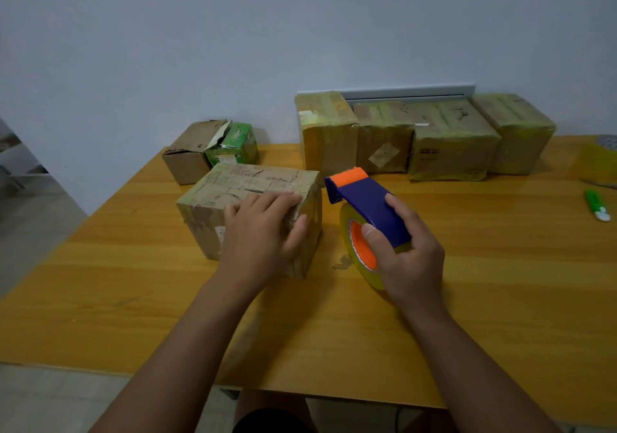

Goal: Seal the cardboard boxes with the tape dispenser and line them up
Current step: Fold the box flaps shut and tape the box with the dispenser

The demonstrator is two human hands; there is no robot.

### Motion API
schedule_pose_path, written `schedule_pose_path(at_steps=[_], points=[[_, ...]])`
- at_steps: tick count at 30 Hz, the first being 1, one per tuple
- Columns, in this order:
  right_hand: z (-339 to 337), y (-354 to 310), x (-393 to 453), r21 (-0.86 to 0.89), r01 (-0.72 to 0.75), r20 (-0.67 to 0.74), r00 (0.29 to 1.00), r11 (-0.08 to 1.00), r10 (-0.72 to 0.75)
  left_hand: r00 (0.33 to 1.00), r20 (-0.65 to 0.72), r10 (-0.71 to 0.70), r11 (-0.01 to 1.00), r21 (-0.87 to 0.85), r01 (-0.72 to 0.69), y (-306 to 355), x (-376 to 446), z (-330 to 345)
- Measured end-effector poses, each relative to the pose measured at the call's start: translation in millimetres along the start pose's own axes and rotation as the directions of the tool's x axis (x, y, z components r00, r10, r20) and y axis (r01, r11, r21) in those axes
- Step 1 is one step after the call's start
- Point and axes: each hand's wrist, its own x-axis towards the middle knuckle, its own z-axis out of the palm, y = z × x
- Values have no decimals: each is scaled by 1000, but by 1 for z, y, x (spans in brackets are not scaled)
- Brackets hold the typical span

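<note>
A worn cardboard box sits on the yellow wooden table, left of centre. My left hand rests on its near right top corner, fingers spread over the top and thumb down the side. My right hand grips a blue and orange tape dispenser loaded with a yellowish tape roll, just right of the box; its orange cutter end points away from me. Several taped boxes stand side by side along the back wall. An open cardboard box holding a green carton stands at the back left.
A green and white utility knife lies near the table's right edge. A spare tape roll sits at the far right. The table's left edge runs diagonally, with floor beyond. A white wall stands behind the boxes.
</note>
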Motion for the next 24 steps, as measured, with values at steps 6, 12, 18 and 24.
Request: schedule_pose_path(at_steps=[6,12,18,24], points=[[0,0,0,-7,8,8,1000,1000,-8,992,87,95,995,-13,-94,-11,-7,-6],[0,0,0,2,5,1,1000,1000,-5,996,68,58,998,-37,-55,-8,-8,-6],[0,1,0,8,-4,-6,1000,1000,4,980,133,144,985,-111,-130,-20,-5,-14],[0,3,-2,25,-13,-10,1000,1000,14,973,195,123,973,-215,-80,-38,-10,-26]])
